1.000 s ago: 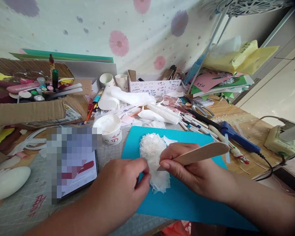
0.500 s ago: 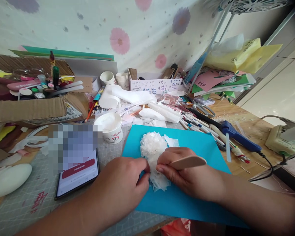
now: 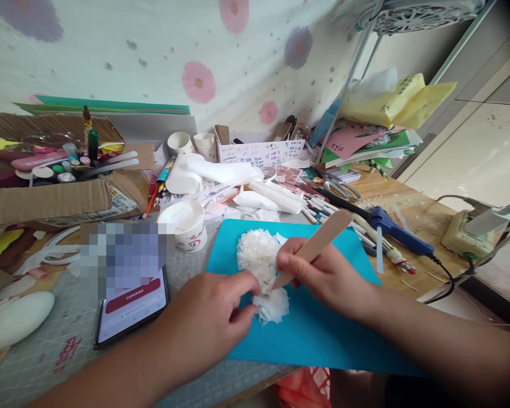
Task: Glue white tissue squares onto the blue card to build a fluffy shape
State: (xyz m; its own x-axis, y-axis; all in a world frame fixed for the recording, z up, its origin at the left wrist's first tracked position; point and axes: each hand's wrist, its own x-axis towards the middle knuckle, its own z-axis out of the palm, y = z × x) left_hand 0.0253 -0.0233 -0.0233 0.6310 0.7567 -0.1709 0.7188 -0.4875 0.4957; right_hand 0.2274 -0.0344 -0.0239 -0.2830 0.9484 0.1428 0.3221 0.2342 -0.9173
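A flat wooden craft stick [image 3: 329, 233] slants up from my right hand [image 3: 329, 280], which is closed around it. The stick's lower end touches the white tissue-paper piece between its two ruffled parts. This tissue-paper piece [image 3: 259, 249] lies on a sheet of blue paper [image 3: 323, 340], with a rounded, ruffled upper part and a looser lower part. My left hand [image 3: 216, 309] rests at the piece's left side, thumb and forefinger bent in and pinching its edge. A bit of white tissue behind the right hand is partly covered.
Left of the paper are a cup with white contents [image 3: 187, 232], a phone [image 3: 134, 306] and a white egg-shaped object [image 3: 19, 320]. Behind lie rolled tissue [image 3: 278, 192] and several pens. On the right are a blue glue gun [image 3: 395, 226], scissors [image 3: 340, 187] and a power strip [image 3: 467, 238].
My right hand has turned the craft stick from nearly flat to steeply slanted, its lower end now at the tissue paper. My left hand stays nearly in place. The camera view has shifted slightly.
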